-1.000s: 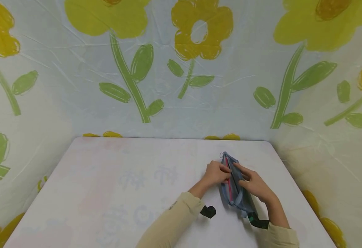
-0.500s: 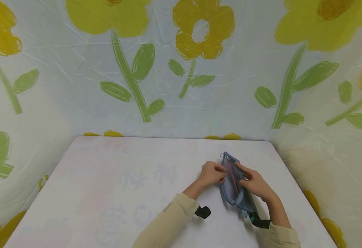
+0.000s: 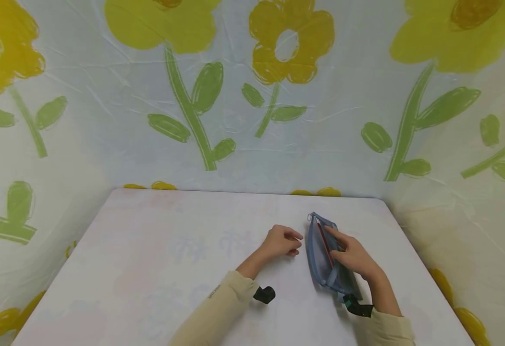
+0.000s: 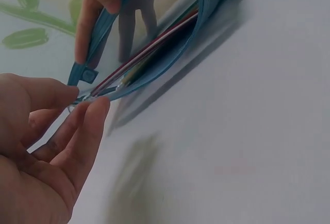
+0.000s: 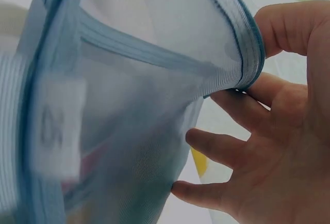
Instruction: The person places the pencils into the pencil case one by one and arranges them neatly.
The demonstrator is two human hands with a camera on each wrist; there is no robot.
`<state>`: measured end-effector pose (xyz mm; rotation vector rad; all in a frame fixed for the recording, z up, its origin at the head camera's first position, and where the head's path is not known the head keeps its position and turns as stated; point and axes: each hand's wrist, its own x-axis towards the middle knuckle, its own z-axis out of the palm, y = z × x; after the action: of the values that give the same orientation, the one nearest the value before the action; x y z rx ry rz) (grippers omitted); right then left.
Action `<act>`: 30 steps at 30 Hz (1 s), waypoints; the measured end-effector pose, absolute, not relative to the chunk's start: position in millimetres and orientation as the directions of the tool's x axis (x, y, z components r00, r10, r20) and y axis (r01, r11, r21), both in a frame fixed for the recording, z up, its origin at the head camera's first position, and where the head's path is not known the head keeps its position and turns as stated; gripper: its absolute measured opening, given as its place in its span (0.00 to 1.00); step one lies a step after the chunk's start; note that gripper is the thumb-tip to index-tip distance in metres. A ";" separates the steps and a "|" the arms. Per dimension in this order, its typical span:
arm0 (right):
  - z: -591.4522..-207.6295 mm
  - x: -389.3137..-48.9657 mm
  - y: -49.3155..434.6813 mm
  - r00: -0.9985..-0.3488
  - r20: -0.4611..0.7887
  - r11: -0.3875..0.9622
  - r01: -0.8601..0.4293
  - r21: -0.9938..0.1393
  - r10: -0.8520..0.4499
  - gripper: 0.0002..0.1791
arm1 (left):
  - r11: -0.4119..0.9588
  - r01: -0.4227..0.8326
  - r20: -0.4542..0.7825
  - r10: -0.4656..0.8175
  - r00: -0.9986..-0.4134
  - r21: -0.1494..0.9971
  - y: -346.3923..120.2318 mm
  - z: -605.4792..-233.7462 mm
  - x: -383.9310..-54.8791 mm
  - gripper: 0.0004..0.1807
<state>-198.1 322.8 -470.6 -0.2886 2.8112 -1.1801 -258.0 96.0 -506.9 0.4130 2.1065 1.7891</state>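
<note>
A blue zip pencil case (image 3: 314,262) with mesh sides lies slantwise on the right part of the table, its mouth gaping. My right hand (image 3: 357,257) pinches its right rim between thumb and fingers; in the right wrist view the other fingers (image 5: 214,149) spread along the mesh outside. Inside lies a slim red pencil-like stick (image 4: 142,54), with a yellowish one (image 4: 135,74) beside it in the left wrist view. Just left of the case, my left hand (image 3: 280,241) hovers with loosely bent fingers and nothing between them. A ring pull (image 3: 309,217) hangs at the far end.
The white table (image 3: 148,240) stretches off to the left, with faint markings on it. A flower-printed curtain (image 3: 321,144) stands behind the table and on both sides. Black wrist mounts (image 3: 264,294) stick out from both sleeves.
My left hand has drawn back leftward out of the pencil case's mouth. The mouth gapes wider, showing the red stick inside. My right hand keeps its grip on the rim.
</note>
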 end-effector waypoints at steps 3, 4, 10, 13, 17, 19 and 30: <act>-473.0 -199.6 316.5 -0.979 -0.024 0.699 -0.125 -0.704 -0.200 0.37 | 0.173 -0.001 -0.079 0.445 -0.892 0.985 84.8 -508.4 -258.0 0.10; -474.1 -200.1 314.5 -0.979 -0.032 0.703 -0.122 -0.701 -0.201 0.37 | 0.177 -0.002 -0.081 0.444 -0.892 0.984 81.4 -509.1 -257.7 0.10; -482.7 -201.7 301.5 -0.978 -0.053 0.704 -0.106 -0.702 -0.200 0.38 | 0.207 -0.016 -0.109 0.448 -0.887 0.978 60.2 -512.6 -252.5 0.11; -483.5 -205.6 293.0 -0.978 -0.054 0.709 -0.107 -0.697 -0.202 0.39 | 0.223 -0.009 -0.112 0.452 -0.885 0.975 46.2 -512.4 -249.6 0.11; -483.5 -215.1 282.6 -0.981 -0.029 0.727 -0.120 -0.676 -0.190 0.40 | 0.231 -0.007 -0.113 0.450 -0.886 0.973 29.5 -511.1 -244.4 0.11; -483.4 -219.5 276.7 -0.985 -0.006 0.739 -0.125 -0.662 -0.172 0.39 | 0.231 -0.012 -0.118 0.452 -0.884 0.973 22.8 -510.3 -240.8 0.11; -482.4 -234.3 232.8 -0.989 0.022 0.706 -0.119 -0.698 -0.144 0.37 | 0.234 -0.019 -0.134 0.485 -0.864 0.972 -27.2 -519.3 -224.3 0.10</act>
<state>-234.3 232.8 -482.4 -0.2213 2.8702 -1.1703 -224.3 -27.2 -519.3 0.4278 2.1039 1.6658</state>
